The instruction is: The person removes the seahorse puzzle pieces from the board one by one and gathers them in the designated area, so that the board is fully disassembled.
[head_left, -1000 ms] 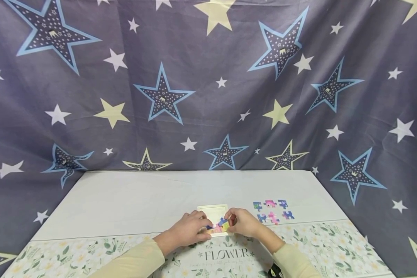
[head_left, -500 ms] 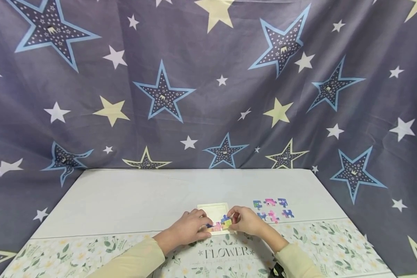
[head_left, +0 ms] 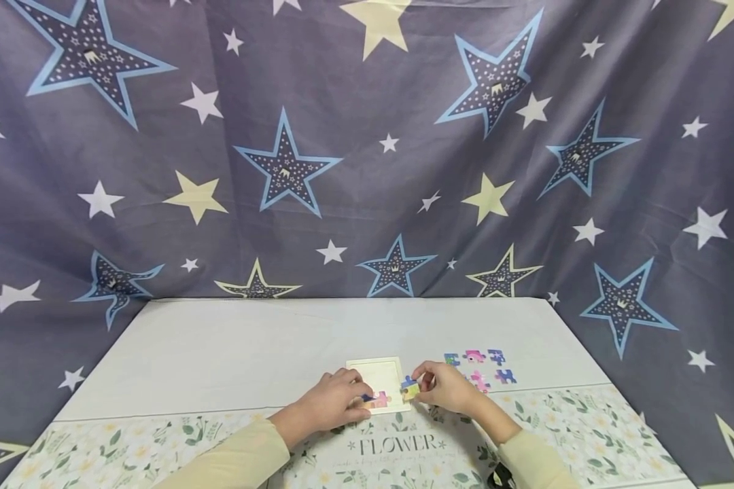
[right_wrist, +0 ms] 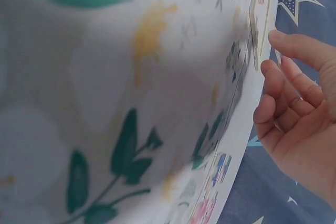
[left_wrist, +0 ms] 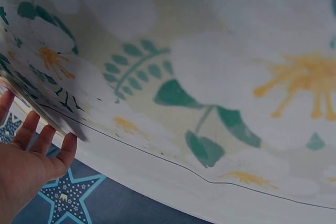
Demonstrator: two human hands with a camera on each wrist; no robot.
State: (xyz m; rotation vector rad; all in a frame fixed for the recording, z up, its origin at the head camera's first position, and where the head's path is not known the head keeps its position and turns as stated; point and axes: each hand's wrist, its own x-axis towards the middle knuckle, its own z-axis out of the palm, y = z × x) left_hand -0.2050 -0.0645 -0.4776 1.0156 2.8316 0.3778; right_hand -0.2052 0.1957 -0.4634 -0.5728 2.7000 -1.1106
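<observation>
A square, cream-coloured puzzle tray lies on the table, with a pink puzzle piece and parts of blue and orange pieces along its near side. My left hand grips the tray's near left corner, fingers curved over the pieces there and partly hiding them. In the left wrist view, the fingertips touch the tray's edge. Between thumb and fingers, my right hand pinches a blue and yellow puzzle piece, tilted at the tray's right edge. The right wrist view shows the right hand's curled fingers.
To the right, several loose puzzle pieces in blue and pink lie in two rough rows. A flower-printed cloth strip covers the table's near part. A star-patterned curtain hangs behind the white table.
My right hand has moved right, lifting the blue and yellow puzzle piece from inside the tray to its right edge. My left hand has stayed at the tray corner.
</observation>
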